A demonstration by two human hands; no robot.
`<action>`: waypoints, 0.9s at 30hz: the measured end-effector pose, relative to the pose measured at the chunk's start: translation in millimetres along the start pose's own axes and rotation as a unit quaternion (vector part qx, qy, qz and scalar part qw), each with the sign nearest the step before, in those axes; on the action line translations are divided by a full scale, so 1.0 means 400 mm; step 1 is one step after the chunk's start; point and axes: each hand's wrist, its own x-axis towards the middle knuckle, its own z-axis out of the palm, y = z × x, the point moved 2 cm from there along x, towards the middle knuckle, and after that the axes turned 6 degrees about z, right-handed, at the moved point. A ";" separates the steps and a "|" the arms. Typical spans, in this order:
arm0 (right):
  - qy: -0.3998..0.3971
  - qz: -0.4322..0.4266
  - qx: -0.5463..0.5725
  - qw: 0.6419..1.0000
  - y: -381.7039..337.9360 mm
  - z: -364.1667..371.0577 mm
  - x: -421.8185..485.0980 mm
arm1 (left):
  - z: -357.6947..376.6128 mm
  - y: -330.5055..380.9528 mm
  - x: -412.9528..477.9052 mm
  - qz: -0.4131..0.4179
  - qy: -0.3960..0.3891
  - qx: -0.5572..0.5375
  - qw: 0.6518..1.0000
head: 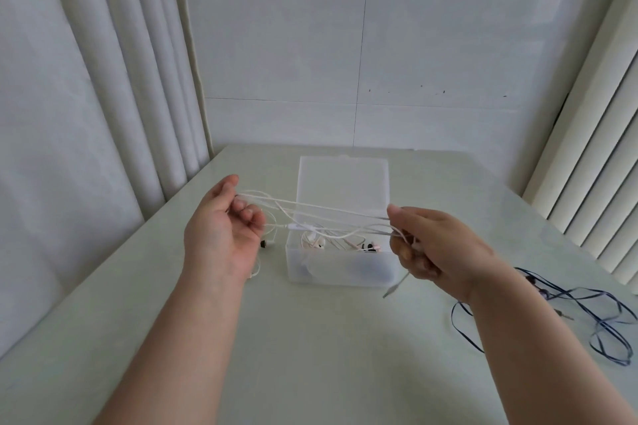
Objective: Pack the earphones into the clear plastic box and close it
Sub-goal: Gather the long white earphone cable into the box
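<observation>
Several strands of white earphone cord (pixel 328 209) ran taut between my left hand (pixel 221 231), fingers curled round them, and my pinching right hand (pixel 435 252), just over the open box (pixel 338 267); I judged folding them shorter would keep ends inside.

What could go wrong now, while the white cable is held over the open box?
1. The white cable, stretched between the left hand and right hand, might tangle with earphones already in the clear box.
2. Its dangling plug could stay outside and get pinched by the lid.
</observation>
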 end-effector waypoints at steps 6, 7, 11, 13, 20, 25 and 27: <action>0.023 -0.006 0.028 0.999 0.001 0.012 0.002 | 0.014 -0.007 -0.010 0.059 -0.009 0.041 0.997; 0.032 -0.011 0.043 0.999 0.000 0.013 0.004 | 0.015 -0.009 -0.013 0.057 -0.002 0.045 0.997; 0.082 -0.031 0.159 0.983 0.002 0.003 0.015 | 0.010 -0.011 -0.019 0.057 0.007 0.050 0.997; 0.101 -0.047 0.195 0.974 -0.001 -0.001 0.017 | 0.009 -0.013 -0.016 0.062 0.007 0.075 0.995; 0.187 -0.067 0.091 0.976 -0.006 -0.002 0.014 | 0.004 -0.011 -0.011 0.137 -0.005 0.234 0.962; 0.280 -0.089 -0.130 0.947 -0.011 0.001 0.006 | 0.004 -0.009 -0.013 0.138 -0.026 0.252 0.957; 0.278 -0.085 -0.188 0.938 -0.011 0.004 0.007 | 0.003 -0.009 -0.012 0.131 -0.031 0.255 0.958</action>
